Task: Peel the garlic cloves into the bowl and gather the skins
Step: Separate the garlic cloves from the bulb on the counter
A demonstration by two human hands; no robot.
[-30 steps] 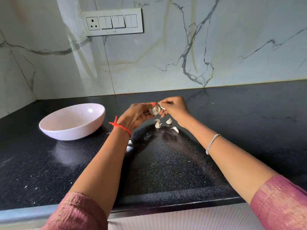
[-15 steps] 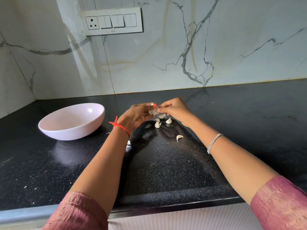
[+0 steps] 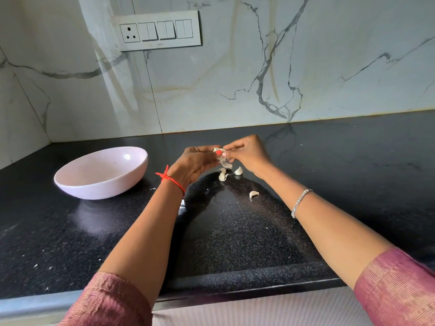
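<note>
Currently both hands meet above the black surface [image 3: 353, 175], a little way in front of the marble wall [image 3: 235, 74]. The left hand [image 3: 195, 161] has its grip curled round a garlic clove [image 3: 220, 158], thumb and fingers bent about it, a red-painted nail showing at the top. The right hand [image 3: 248, 154] has its grip clenched in a fine pinch on the papery tip of the same clove, so the two sets of fingertips are touching. The clove is held in the air between them, above the surface. Just beneath the hands a few loose cloves [image 3: 222, 176] lie close together on the surface, and a lone clove [image 3: 253, 195] lies apart from them, nearer the person; whether any of these is peeled cannot be told. A pale pink bowl [image 3: 98, 190] stands upright on the surface to the left, near the left wrist but not touching it. A red thread [image 3: 170, 180] circles the left wrist and a silver bracelet [image 3: 300, 203] the right. Tiny white flecks [image 3: 35, 265] dot the surface near its front left edge. A switch panel [image 3: 160, 30] is set in the wall above.
</note>
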